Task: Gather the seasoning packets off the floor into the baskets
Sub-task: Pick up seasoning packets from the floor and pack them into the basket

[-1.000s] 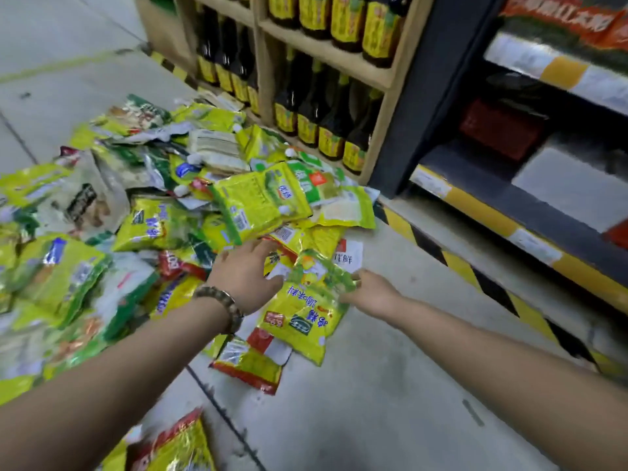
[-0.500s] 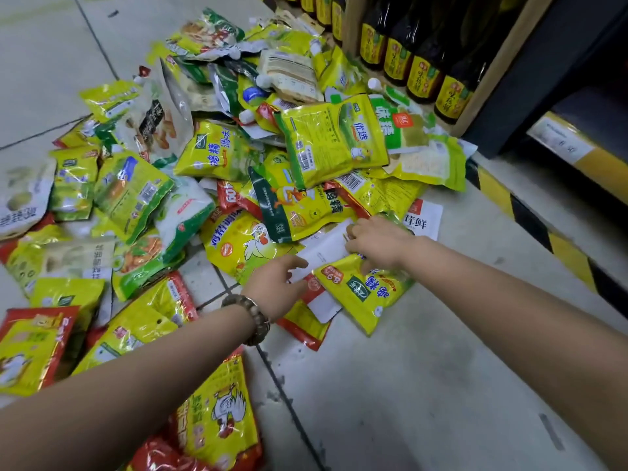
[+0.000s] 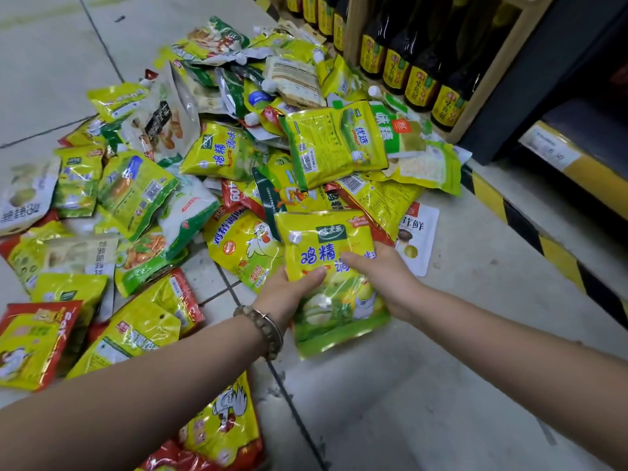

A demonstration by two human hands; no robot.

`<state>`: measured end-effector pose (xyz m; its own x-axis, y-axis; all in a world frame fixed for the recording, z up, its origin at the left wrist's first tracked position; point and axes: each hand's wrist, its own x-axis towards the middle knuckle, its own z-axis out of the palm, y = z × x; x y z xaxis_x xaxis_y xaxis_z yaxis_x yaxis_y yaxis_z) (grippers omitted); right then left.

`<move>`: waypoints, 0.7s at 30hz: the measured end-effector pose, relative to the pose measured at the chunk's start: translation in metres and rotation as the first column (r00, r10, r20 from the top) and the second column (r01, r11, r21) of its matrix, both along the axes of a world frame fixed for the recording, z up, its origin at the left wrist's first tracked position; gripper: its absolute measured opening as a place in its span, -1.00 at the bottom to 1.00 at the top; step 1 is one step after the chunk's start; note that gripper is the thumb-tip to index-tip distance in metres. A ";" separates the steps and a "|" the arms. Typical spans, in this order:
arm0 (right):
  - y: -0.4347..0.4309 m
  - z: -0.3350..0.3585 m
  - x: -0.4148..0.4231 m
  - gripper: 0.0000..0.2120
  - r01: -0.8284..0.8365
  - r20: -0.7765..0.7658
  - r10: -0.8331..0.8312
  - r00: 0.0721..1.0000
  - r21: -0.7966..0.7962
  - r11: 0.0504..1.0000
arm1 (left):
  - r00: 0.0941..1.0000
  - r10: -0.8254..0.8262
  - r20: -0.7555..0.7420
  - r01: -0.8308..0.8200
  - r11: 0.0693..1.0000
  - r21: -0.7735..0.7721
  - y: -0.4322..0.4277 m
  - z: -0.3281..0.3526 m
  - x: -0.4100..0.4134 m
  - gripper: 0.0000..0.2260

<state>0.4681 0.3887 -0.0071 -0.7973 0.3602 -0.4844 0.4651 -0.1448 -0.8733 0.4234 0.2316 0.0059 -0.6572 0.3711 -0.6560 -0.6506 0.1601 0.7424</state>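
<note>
While you had the packet (image 3: 329, 266) in both hands, it was yellow-green w/ blue print, front side up, and its top end pointed at the pile (image 3: 221, 158). Your left hand (image 3: 289, 294) gripped its left edge, thumb curled over the front and fingers hidden underneath. Your right hand (image 3: 384, 277) gripped the right edge, thumb laid across the front at about mid-height; the rest of those fingers were behind the packet, so I couldn't tell how they lay. The packet's lower end was over bare floor (image 3: 441, 385). Its top end overlapped the pile's near edge in view; couldn't tell if they touched.

The pile itself was spread over the floor's left and middle, mostly yellow and green packets, some red, and ran back to the floor's far edge at the shelf (image 3: 489, 83). Dark bottles (image 3: 418, 73) w/ yellow labels stood in a row on that shelf. A white pouch (image 3: 418, 236) lay flat just beside your right hand, at the pile's right fringe. A yellow-black stripe (image 3: 530, 229) ran along the floor's right edge. You wore a bead bracelet (image 3: 268, 328) on the left wrist. One chicken-print packet (image 3: 224, 423) lay apart from the rest, near the floor's front edge, partly under your left forearm.
</note>
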 end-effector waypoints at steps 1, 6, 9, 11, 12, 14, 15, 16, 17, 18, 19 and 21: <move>-0.007 -0.002 0.001 -0.88 0.013 0.008 -0.013 1.000 0.002 1.000 | 1.000 0.002 -0.020 -0.002 1.000 -0.012 0.002 -0.002 0.000 -0.59; -0.013 -0.006 0.003 -0.79 0.066 0.117 -0.051 0.992 -0.131 0.989 | 0.994 -0.015 -0.111 0.001 0.993 -0.121 0.002 -0.010 -0.003 -0.83; 0.003 -0.008 -0.007 -0.71 0.104 0.151 -0.089 0.985 -0.096 0.990 | 0.994 -0.017 -0.112 0.001 0.991 -0.135 0.004 -0.010 -0.009 -0.83; 0.027 -0.015 -0.021 -0.78 0.236 0.163 -0.230 0.960 -0.020 0.972 | 0.994 -0.019 -0.110 0.003 0.990 -0.142 0.005 -0.012 -0.015 -0.84; 0.044 -0.021 -0.031 -0.81 0.335 0.165 -0.330 0.930 -0.004 0.942 | 0.994 -0.016 -0.105 0.001 0.991 -0.136 0.006 -0.012 -0.019 -0.85; 0.080 -0.039 -0.050 -0.75 0.507 0.177 -0.500 0.848 0.004 0.862 | 0.996 -0.007 -0.092 -0.006 0.991 -0.131 0.006 -0.012 -0.025 -0.86; 0.096 -0.046 -0.059 -0.60 0.556 0.206 -0.542 0.815 -0.012 0.831 | 0.996 0.001 -0.085 -0.013 0.991 -0.133 0.006 -0.013 -0.027 -0.86; 0.108 -0.053 -0.069 -0.51 0.586 0.221 -0.564 0.796 -0.043 0.809 | 0.997 0.010 -0.080 -0.021 0.990 -0.137 0.006 -0.014 -0.030 -0.86; 0.120 -0.060 -0.078 -0.54 0.598 0.240 -0.568 0.787 -0.071 0.798 | 0.997 0.016 -0.072 -0.026 0.990 -0.139 0.007 -0.015 -0.032 -0.87; 0.132 -0.072 -0.088 -0.61 0.614 0.257 -0.576 0.776 -0.099 0.783 | 0.998 0.019 -0.062 -0.028 0.990 -0.141 0.007 -0.016 -0.033 -0.87; 0.145 -0.083 -0.097 -0.64 0.619 0.277 -0.574 0.771 -0.112 0.777 | 0.998 0.020 -0.053 -0.027 0.989 -0.145 0.008 -0.017 -0.035 -0.87; 0.163 -0.099 -0.108 -0.60 0.607 0.301 -0.553 0.777 -0.125 0.785 | 0.999 0.020 -0.051 -0.028 0.988 -0.151 0.009 -0.017 -0.038 -0.87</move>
